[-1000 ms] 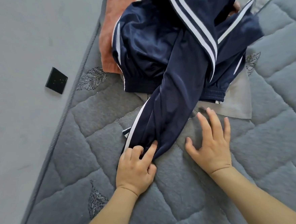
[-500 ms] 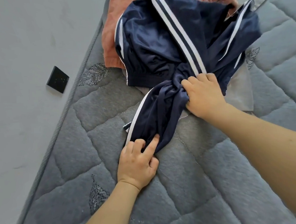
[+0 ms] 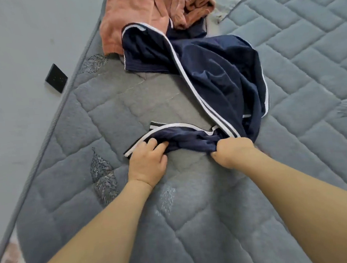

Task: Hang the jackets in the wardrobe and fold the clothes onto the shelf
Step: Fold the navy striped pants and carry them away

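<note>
Dragging navy jacket [image 3: 215,73] nearer (both hands gripping)

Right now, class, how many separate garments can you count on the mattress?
2. A navy track garment with white stripes lies mid-mattress, gripped by the left hand and right hand; a crumpled salmon-pink garment lies beyond it. More may be hidden underneath.

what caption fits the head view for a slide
Both hands grip a navy white-striped garment on a grey quilted mattress.
</note>
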